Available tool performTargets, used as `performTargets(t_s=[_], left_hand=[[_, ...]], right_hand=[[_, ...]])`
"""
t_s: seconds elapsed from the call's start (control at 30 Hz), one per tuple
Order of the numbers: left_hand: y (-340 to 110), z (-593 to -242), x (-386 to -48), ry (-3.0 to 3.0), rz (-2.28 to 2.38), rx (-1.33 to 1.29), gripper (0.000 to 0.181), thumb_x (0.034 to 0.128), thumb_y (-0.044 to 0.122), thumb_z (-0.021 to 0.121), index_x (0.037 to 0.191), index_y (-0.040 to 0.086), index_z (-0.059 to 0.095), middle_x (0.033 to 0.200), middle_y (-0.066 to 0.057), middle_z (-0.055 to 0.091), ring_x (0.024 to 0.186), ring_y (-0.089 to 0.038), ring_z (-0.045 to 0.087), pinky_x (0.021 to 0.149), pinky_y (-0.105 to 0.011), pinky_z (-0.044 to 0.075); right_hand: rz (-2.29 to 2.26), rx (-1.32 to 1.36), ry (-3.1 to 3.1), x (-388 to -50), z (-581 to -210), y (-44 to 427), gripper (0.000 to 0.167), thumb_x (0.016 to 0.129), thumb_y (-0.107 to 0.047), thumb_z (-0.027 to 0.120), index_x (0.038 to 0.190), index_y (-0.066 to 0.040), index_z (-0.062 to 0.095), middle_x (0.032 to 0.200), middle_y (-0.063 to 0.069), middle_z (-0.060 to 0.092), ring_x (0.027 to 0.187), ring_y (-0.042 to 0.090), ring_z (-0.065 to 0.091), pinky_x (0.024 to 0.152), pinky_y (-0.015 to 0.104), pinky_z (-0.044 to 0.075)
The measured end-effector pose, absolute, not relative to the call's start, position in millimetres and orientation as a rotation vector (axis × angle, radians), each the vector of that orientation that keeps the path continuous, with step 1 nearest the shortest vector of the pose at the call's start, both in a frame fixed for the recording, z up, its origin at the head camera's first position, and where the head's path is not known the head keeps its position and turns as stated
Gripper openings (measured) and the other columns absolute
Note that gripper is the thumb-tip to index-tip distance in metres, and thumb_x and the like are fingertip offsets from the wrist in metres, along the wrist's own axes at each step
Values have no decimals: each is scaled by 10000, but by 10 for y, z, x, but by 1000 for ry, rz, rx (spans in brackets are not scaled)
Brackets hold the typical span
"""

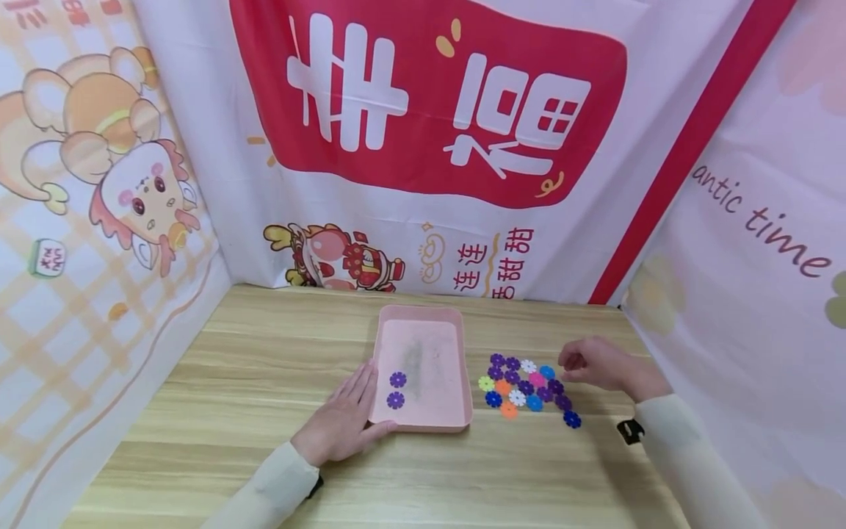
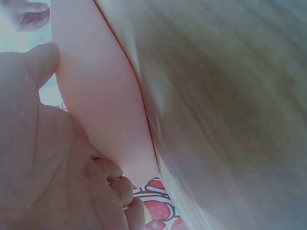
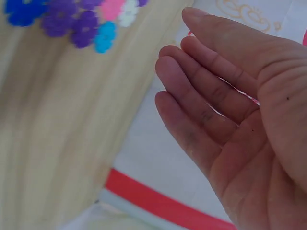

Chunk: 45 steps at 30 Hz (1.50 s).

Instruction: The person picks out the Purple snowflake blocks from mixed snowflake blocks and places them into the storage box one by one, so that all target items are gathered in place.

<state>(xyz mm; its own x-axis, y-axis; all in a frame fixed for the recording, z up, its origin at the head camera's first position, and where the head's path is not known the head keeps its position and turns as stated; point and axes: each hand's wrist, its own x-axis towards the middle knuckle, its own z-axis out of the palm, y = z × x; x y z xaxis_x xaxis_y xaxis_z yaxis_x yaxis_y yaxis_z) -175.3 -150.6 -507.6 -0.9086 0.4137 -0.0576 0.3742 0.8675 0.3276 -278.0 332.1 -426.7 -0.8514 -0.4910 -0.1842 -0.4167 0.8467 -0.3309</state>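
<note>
A shallow pink tray lies on the table, with two purple flower-shaped plastic discs at its lower left inside. My left hand rests against the tray's near left corner, fingers along the left side and thumb at the front edge. In the left wrist view, the hand touches the tray's outer wall. To the right of the tray lies a cluster of flower discs in purple, blue, white, orange, pink and yellow. My right hand hovers beside its right end; its fingers are loosely bent and hold nothing.
The wooden table ends at a hanging cloth with red and white print. Printed cloths also stand at left and right, the right one close to the right arm. One dark blue disc lies at the cluster's near right.
</note>
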Motion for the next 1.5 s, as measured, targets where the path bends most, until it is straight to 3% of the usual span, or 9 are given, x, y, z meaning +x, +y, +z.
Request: performTargets(t_s=[0.3,0.63,1.07,1.23,1.5], left_hand=[[-1520,-5079,-1780,2916,450,623,989,1050,638,502,1666,-50,148,1776,-215,78,1655,-399,129,1348,-561,193],[-1521,-5086,-1784,2918,466,625,987,1050,635,503,1666,-50,149,1776,-218,85,1655,-398,128,1348,-564,192],[-1517,-5073,-1784,2918,469,611,986,1049,633,507,1668,-44,147,1776,-213,86,1657,-392,127,1350,-561,187],[-1523,-5062,-1787,2912,465,602,988,1049,638,502,1670,-41,142,1778,-209,82,1659,-388,119,1353,-558,181],[-1520,-5071,-1771,2912,457,616,983,1051,632,505,1664,-53,158,1773,-221,83,1654,-401,128,1346,-567,195]], right_hand=[[-479,-614,2759,-2593,-4677,3497,128,937,-170,809,1047,-118,771,940,-65,739,860,77,661,770,276,612],[-526,-665,2754,-2613,-4914,3502,147,884,-152,863,946,-91,745,878,-39,729,791,50,643,709,237,594],[-529,-374,2738,-2688,-4972,3418,230,856,-179,893,948,-69,714,860,4,699,784,135,632,746,337,614],[-572,-350,2721,-2702,-4979,3437,244,857,-182,894,961,-63,708,874,10,696,800,143,629,747,331,602],[-542,-444,2700,-2729,-4932,3448,174,903,-160,848,861,-114,686,810,-21,670,758,131,596,682,262,530]])
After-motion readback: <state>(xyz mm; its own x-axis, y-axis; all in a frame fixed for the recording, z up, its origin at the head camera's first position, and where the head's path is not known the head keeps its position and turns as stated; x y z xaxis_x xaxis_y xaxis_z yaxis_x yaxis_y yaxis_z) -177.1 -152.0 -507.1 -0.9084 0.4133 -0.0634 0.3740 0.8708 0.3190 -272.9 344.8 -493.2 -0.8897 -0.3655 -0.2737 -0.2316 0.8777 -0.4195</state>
